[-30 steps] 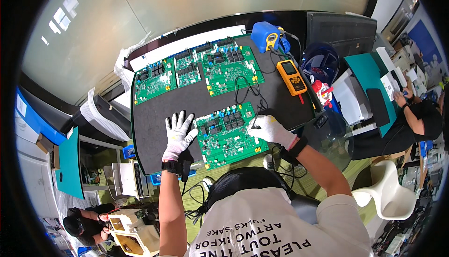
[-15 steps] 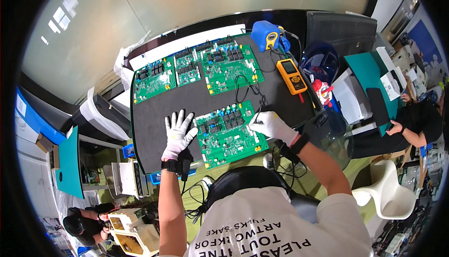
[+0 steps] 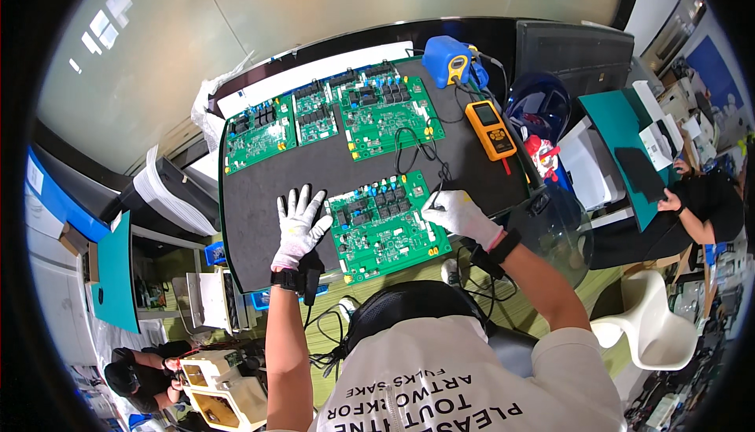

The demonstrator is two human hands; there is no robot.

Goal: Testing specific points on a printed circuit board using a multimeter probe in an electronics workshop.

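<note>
A green circuit board [image 3: 385, 231] lies on the dark mat near the table's front edge. My left hand [image 3: 301, 224], in a white glove, is spread flat on the mat, with its thumb by the board's left edge. In a white glove too, my right hand [image 3: 460, 216] is closed on a slim dark pen-shaped tool [image 3: 435, 198] over the board's right edge. A black cable [image 3: 429, 149] loops from near that tool across the mat. The tool's tip is too small to make out.
More green boards [image 3: 389, 113] line the table's back. Right of them stand a blue and yellow soldering station [image 3: 447, 58] and an orange handheld meter [image 3: 491, 129]. A white chair [image 3: 649, 318] is at right; people work at both sides.
My right hand has shifted very slightly, with the pen-shaped tool still in it. My left hand stays in place. The person at right has moved an arm by the dark panel.
</note>
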